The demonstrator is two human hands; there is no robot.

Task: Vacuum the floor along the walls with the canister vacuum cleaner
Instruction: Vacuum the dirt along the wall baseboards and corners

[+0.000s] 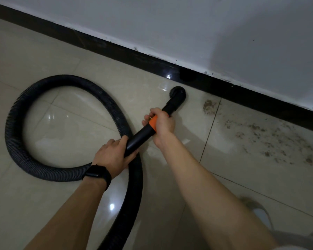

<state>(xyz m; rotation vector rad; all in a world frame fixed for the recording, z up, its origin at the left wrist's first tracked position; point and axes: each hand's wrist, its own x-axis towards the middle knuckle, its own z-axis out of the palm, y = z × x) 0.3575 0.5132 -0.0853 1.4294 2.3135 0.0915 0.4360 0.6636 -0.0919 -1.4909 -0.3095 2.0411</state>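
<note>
- The vacuum's black wand (139,139) slants from lower left to upper right, and its round brush nozzle (178,92) sits on the tiled floor (61,56), just ahead of the right fingers and close to the black baseboard (116,49).
- The right hand (163,122) grips the wand at its orange collar (153,124), fingers curled around it from above and their tips showing on the left side.
- The left hand (112,156) holds the wand's lower end, fingers wrapped over the top, where the tube meets the corrugated hose (16,112).
- From the left fingers the hose sweeps away to the left in a wide loop lying on the floor, passes back under that hand and runs down out of view.
- Brown dirt (260,134) is scattered over the tiles to the right of the right hand, along the baseboard.
- A grey-white wall (188,24) rises beyond the baseboard.
- A dark smartwatch (97,173) sits on the left wrist.
- A blurred light shoe (257,210) shows low on the right, beside the right forearm.
</note>
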